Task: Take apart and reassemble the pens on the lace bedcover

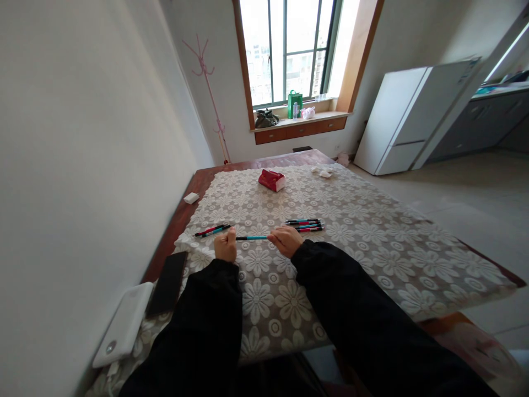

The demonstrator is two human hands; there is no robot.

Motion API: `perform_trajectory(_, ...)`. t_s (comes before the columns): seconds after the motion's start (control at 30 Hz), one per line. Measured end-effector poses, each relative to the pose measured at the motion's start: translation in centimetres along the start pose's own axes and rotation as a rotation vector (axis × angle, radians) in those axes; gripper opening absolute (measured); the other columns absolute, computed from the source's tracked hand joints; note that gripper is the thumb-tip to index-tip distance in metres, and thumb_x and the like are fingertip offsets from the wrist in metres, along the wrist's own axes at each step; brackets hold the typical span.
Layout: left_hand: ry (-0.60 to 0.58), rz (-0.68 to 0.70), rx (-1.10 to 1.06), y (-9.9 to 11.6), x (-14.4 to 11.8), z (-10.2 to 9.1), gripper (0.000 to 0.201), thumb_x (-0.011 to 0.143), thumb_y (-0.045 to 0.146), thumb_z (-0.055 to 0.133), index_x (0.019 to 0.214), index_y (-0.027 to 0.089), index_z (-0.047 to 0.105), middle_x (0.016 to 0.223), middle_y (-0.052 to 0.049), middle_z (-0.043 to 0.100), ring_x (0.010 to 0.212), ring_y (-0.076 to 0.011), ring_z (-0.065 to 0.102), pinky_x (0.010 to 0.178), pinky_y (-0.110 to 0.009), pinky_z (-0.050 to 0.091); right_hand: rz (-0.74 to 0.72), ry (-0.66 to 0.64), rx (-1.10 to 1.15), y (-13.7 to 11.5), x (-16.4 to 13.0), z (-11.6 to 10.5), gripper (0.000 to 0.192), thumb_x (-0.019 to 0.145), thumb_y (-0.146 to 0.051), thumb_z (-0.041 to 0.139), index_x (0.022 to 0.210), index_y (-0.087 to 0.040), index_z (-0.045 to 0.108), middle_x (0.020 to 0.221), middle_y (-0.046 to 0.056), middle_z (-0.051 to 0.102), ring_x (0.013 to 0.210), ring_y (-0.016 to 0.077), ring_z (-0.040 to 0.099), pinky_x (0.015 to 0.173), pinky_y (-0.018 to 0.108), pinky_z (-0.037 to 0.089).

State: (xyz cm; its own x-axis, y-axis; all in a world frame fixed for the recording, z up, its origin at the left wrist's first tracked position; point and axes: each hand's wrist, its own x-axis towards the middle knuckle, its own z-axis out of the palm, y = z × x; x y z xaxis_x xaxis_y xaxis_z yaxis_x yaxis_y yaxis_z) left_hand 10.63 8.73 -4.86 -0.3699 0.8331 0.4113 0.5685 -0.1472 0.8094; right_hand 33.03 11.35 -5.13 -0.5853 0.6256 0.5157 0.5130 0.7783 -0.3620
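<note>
A slim pen (253, 238), light blue with a black part at its left end, lies level between my two hands above the tablecloth. My left hand (225, 245) is closed in a fist around the black end. The blue end is gripped by the fingers of my right hand (285, 241); its tip is hidden there. Just beyond my left hand rest a few red, blue and black pens (211, 230). Another group of several pens (305, 225), in the same colours, lies side by side past my right hand.
On the flowered tablecloth (258, 300) lie a red tissue pack (271, 180) and crumpled white tissues (322, 172). A dark phone (167, 284) and a white power bank (124, 324) with a cable lie by the left wall. A small white box (191, 198) sits at the table's left edge.
</note>
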Motion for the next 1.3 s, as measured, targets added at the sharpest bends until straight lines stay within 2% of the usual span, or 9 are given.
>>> perform_trajectory(0.1, 0.004, -0.006, -0.009, 0.0, 0.0, 0.0, 0.052, 0.084, 0.043, 0.045, 0.040, 0.021, 0.028, 0.039, 0.004, 0.026, 0.040, -0.0099, 0.029, 0.045, -0.028, 0.021, 0.025, -0.033, -0.010, 0.1, -0.1, 0.1, 0.046, 0.101, -0.036, 0.031, 0.064, -0.018, 0.053, 0.059, 0.003, 0.051, 0.058, 0.0145, 0.046, 0.061, 0.027, 0.032)
perform_trajectory(0.27, 0.016, -0.012, -0.008, 0.0, -0.1, 0.1, 0.053, 0.085, 0.045, 0.044, 0.040, 0.021, 0.029, 0.039, 0.004, 0.026, 0.040, -0.0100, 0.030, 0.046, -0.028, 0.021, -0.044, 0.111, 0.078, 0.1, 0.1, 0.0, 0.028, 0.098, -0.038, 0.042, 0.091, -0.016, 0.058, 0.082, 0.008, 0.061, 0.079, 0.0177, 0.053, 0.072, 0.027, 0.038)
perform_trajectory(0.47, 0.009, -0.014, 0.009, -0.1, 0.0, 0.0, 0.053, 0.085, 0.045, 0.044, 0.040, 0.021, 0.029, 0.039, 0.004, 0.027, 0.040, -0.0101, 0.030, 0.045, -0.027, 0.023, 0.006, -0.034, 0.079, -0.2, -0.1, 0.0, 0.047, 0.099, -0.041, 0.035, 0.064, -0.017, 0.056, 0.059, 0.003, 0.053, 0.058, 0.0134, 0.047, 0.061, 0.026, 0.033)
perform_trajectory(0.53, 0.018, -0.028, -0.003, -0.3, 0.1, 0.0, 0.053, 0.085, 0.046, 0.045, 0.040, 0.021, 0.030, 0.039, 0.004, 0.027, 0.041, -0.0101, 0.030, 0.045, -0.027, 0.023, 0.071, -0.043, 0.233, -0.4, -0.1, -0.1, 0.049, 0.098, -0.045, 0.036, 0.067, -0.015, 0.060, 0.057, 0.002, 0.053, 0.055, 0.0119, 0.047, 0.058, 0.026, 0.033)
perform_trajectory(0.7, 0.068, -0.105, -0.086, -0.9, 0.5, 0.1, 0.052, 0.083, 0.047, 0.047, 0.041, 0.021, 0.031, 0.038, 0.004, 0.028, 0.039, -0.0099, 0.030, 0.043, -0.026, 0.023, 0.213, -0.068, 1.027, -0.8, 0.4, -0.4, 0.051, 0.092, -0.055, 0.047, 0.112, -0.012, 0.064, 0.076, 0.007, 0.068, 0.062, 0.0129, 0.057, 0.058, 0.025, 0.042)
perform_trajectory(0.8, 0.060, -0.128, -0.140, -1.0, 0.5, 0.2, 0.051, 0.082, 0.047, 0.048, 0.042, 0.022, 0.032, 0.037, 0.004, 0.030, 0.038, -0.0097, 0.030, 0.042, -0.026, 0.024, 0.232, -0.132, 1.354, -0.7, 0.6, -0.2, 0.050, 0.087, -0.053, 0.059, 0.115, -0.011, 0.065, 0.085, 0.010, 0.070, 0.071, 0.0155, 0.062, 0.061, 0.026, 0.045)
perform_trajectory(0.97, -0.013, -0.081, -0.216, -0.4, 0.1, 0.1, 0.055, 0.081, 0.051, 0.048, 0.038, 0.021, 0.032, 0.035, 0.004, 0.030, 0.036, -0.0087, 0.029, 0.041, -0.025, 0.023, 0.312, -0.023, 1.484, -0.5, 0.3, 0.2, 0.038, 0.081, -0.045, 0.070, 0.099, -0.012, 0.072, 0.075, 0.008, 0.070, 0.067, 0.0141, 0.063, 0.060, 0.024, 0.045)
perform_trajectory(1.1, -0.036, -0.032, -0.233, -0.1, -0.1, -0.2, 0.055, 0.080, 0.050, 0.050, 0.036, 0.020, 0.034, 0.034, 0.004, 0.032, 0.037, -0.0085, 0.031, 0.042, -0.025, 0.024, 0.397, 0.007, 1.571, -0.6, 0.3, 0.3, 0.040, 0.078, -0.048, 0.072, 0.099, -0.014, 0.072, 0.075, 0.008, 0.070, 0.067, 0.0157, 0.063, 0.060, 0.027, 0.047)
perform_trajectory(1.3, -0.108, -0.114, -0.323, 0.1, -0.1, 0.3, 0.055, 0.078, 0.055, 0.053, 0.039, 0.020, 0.036, 0.034, 0.004, 0.033, 0.035, -0.0078, 0.031, 0.039, -0.024, 0.024, 0.459, 0.065, 1.580, -0.7, 0.5, -0.1, 0.038, 0.074, -0.047, 0.074, 0.091, -0.014, 0.072, 0.070, 0.006, 0.067, 0.065, 0.0157, 0.061, 0.059, 0.027, 0.046)
